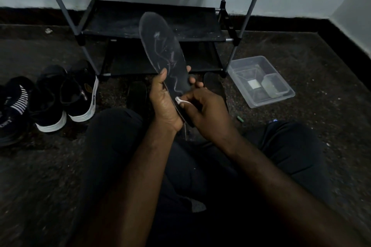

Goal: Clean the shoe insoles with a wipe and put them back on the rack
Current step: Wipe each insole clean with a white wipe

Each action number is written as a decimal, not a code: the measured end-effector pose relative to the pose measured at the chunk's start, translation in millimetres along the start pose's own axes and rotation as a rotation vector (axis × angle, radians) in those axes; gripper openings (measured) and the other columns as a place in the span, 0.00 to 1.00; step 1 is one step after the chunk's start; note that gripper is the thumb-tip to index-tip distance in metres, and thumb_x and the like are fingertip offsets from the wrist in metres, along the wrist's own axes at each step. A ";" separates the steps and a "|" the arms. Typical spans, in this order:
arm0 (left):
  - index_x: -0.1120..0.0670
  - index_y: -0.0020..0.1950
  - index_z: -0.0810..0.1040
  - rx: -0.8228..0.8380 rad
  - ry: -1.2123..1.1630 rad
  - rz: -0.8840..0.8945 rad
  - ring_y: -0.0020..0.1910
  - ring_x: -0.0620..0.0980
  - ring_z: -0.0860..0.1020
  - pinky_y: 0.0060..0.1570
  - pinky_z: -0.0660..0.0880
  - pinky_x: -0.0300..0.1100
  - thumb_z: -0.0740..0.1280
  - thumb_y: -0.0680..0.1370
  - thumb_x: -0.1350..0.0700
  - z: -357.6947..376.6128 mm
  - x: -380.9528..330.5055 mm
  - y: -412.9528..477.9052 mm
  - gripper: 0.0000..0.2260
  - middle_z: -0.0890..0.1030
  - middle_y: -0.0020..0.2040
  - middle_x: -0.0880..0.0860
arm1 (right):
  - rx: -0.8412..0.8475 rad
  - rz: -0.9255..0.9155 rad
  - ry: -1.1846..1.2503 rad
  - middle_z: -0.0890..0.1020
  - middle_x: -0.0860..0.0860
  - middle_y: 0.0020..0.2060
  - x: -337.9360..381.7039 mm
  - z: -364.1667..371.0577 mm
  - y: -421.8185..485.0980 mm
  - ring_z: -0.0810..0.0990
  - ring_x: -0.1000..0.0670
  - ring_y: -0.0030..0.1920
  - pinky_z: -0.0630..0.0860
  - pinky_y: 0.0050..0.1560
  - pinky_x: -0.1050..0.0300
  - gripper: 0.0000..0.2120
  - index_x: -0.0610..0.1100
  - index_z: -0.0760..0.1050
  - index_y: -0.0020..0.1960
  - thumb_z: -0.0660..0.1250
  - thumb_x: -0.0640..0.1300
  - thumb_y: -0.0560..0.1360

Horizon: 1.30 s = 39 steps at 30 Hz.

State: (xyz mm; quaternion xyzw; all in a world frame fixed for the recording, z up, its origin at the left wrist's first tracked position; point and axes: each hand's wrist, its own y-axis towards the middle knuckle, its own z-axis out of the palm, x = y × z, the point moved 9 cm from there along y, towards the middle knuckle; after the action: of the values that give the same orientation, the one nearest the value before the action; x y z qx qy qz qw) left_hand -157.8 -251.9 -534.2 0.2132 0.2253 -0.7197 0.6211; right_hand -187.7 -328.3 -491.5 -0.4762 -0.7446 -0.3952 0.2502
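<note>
We hold the insole [162, 53] w/ left hand [163, 102], grip clenched on its heel, toe tilted to 11 o'clock before the rack [152, 19]. Right hand [204, 114] pinches the wipe [181, 101] against it.

Three insoles: one held [160, 45], two on floor [137, 94] [212, 83]; three shoes far left [14, 110] [50, 98] [82, 94]; one rack [152, 19]; one clear tub right [261, 81]; one wipe [181, 101].

Smudged matt insole [160, 45], clear plastic tub [261, 82], speckled stone floor [321, 65]
</note>
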 end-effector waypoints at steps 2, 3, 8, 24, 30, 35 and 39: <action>0.62 0.58 0.74 -0.054 0.027 0.039 0.43 0.57 0.77 0.52 0.75 0.52 0.61 0.72 0.44 -4.3 -8.6 -0.3 0.24 0.74 0.42 0.58 | -0.028 0.033 -0.038 0.82 0.51 0.41 -8.4 -4.3 2.7 0.79 0.54 0.43 0.75 0.45 0.58 0.02 0.43 0.81 0.45 0.72 0.41 0.74; 0.62 0.59 0.74 -0.075 0.042 0.052 0.43 0.56 0.78 0.50 0.77 0.51 0.61 0.72 0.44 -5.9 -12.3 -0.7 0.25 0.75 0.42 0.58 | -0.036 0.061 -0.050 0.83 0.51 0.41 -13.3 -5.7 3.8 0.79 0.54 0.42 0.75 0.45 0.57 0.02 0.43 0.81 0.45 0.72 0.42 0.74; 0.62 0.57 0.75 -0.109 0.082 0.020 0.39 0.54 0.77 0.51 0.76 0.54 0.60 0.74 0.41 -6.3 -8.1 -1.5 0.26 0.74 0.39 0.56 | 0.029 0.118 0.027 0.84 0.53 0.40 -11.6 -0.4 0.6 0.82 0.56 0.41 0.78 0.46 0.54 0.03 0.43 0.82 0.45 0.70 0.42 0.75; 0.63 0.56 0.74 -0.076 -0.010 -0.132 0.57 0.67 0.78 0.60 0.74 0.64 0.54 0.71 0.24 -6.1 14.6 0.8 0.41 0.77 0.54 0.68 | 0.029 0.123 -0.254 0.84 0.52 0.42 -13.0 -15.9 1.4 0.82 0.52 0.41 0.79 0.42 0.49 0.07 0.49 0.82 0.47 0.67 0.50 0.77; 0.63 0.63 0.71 -0.075 -0.040 -0.140 0.60 0.74 0.75 0.60 0.69 0.72 0.53 0.71 0.23 -4.5 14.6 1.6 0.44 0.73 0.62 0.72 | 0.090 0.218 -0.054 0.85 0.53 0.37 -10.7 -2.3 -7.4 0.82 0.56 0.37 0.79 0.39 0.55 0.05 0.45 0.83 0.45 0.70 0.45 0.76; 0.61 0.69 0.70 -0.086 -0.003 -0.134 0.60 0.66 0.78 0.62 0.72 0.66 0.49 0.72 0.24 -4.8 14.5 0.8 0.45 0.77 0.62 0.66 | 0.022 0.176 -0.196 0.85 0.52 0.39 -15.1 -15.3 -0.4 0.82 0.52 0.38 0.78 0.40 0.53 0.05 0.48 0.82 0.45 0.69 0.48 0.75; 0.63 0.65 0.74 -0.121 0.089 -0.194 0.58 0.61 0.80 0.57 0.78 0.52 0.47 0.72 0.23 -9.0 19.7 -2.5 0.47 0.81 0.57 0.65 | 0.040 0.173 -0.272 0.85 0.52 0.43 -18.8 -14.5 2.4 0.82 0.53 0.41 0.77 0.42 0.60 0.05 0.47 0.82 0.47 0.68 0.46 0.75</action>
State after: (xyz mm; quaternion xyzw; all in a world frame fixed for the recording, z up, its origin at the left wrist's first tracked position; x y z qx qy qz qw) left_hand -162.7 -262.1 -552.9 0.1844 0.3152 -0.7513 0.5498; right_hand -177.7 -349.4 -496.5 -0.5826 -0.7356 -0.2891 0.1895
